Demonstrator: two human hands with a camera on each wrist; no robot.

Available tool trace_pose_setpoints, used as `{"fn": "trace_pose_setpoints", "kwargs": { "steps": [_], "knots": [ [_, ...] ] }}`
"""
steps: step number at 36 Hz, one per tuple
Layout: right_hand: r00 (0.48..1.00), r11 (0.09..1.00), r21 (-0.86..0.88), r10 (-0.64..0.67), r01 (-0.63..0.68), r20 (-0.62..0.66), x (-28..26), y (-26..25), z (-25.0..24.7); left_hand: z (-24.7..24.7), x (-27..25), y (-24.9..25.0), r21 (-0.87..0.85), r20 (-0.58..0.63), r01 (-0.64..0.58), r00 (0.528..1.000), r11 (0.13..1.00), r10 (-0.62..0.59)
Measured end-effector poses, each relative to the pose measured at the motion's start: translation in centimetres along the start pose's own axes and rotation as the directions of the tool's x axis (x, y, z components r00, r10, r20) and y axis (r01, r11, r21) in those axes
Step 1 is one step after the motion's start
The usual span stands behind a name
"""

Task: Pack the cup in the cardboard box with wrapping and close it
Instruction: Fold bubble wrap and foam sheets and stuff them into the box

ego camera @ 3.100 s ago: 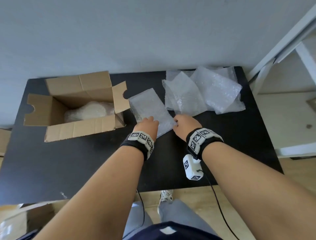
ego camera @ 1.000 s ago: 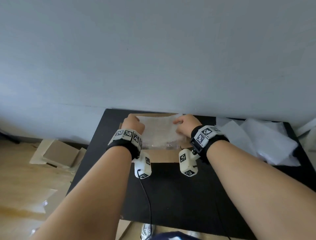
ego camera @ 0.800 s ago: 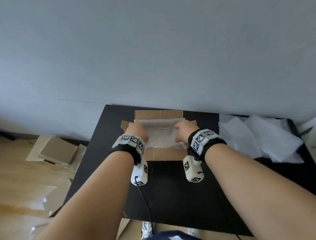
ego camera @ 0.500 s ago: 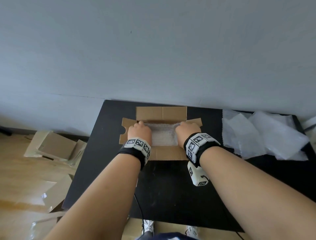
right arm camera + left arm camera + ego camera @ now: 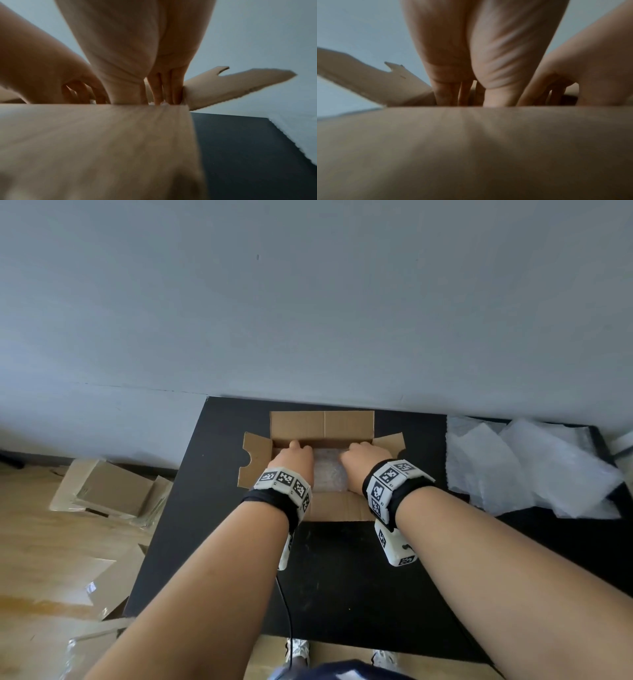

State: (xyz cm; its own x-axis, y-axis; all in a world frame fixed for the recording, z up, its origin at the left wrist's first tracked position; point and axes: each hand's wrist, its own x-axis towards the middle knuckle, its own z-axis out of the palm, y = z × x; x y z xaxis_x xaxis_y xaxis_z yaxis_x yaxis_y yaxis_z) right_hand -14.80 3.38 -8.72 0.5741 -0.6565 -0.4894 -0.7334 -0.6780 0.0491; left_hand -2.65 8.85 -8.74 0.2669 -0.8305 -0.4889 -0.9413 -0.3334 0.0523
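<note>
While pushed down in cardboard box on black table by grey wall: left hand & right hand apart, fingers straight, pressing bubble wrap; wood floor w/ cardboard.

Both hands fill the box opening between raised flaps.

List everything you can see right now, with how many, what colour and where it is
cardboard box: one, brown, flaps open, on the table's far middle
bubble wrap sheet: one, clear, inside the box
spare wrap sheets: a pile, clear white, table's right end
table: one, black, against the wall
flattened cardboard: several pieces, brown, floor at left
left hand: fingers down in the box, on the wrap
right hand: fingers down in the box, on the wrap
</note>
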Motion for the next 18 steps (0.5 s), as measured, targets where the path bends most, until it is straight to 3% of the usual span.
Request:
{"fn": "trace_pose_setpoints", "kwargs": {
  "steps": [7,18],
  "knots": [
    [0.998,0.992,-0.114,-0.054,0.051,-0.015,1.0,0.1,0.6,1.3,1.5,-1.1,-0.068,0.059,-0.006,0.998,0.998,0.010],
    [0.999,0.996,-0.083,-0.039,0.038,-0.010,2.6,-0.2,1.3,2.3,3.5,-1.2,-0.094,0.123,-0.027,0.992,0.995,0.039]
  ]
}}
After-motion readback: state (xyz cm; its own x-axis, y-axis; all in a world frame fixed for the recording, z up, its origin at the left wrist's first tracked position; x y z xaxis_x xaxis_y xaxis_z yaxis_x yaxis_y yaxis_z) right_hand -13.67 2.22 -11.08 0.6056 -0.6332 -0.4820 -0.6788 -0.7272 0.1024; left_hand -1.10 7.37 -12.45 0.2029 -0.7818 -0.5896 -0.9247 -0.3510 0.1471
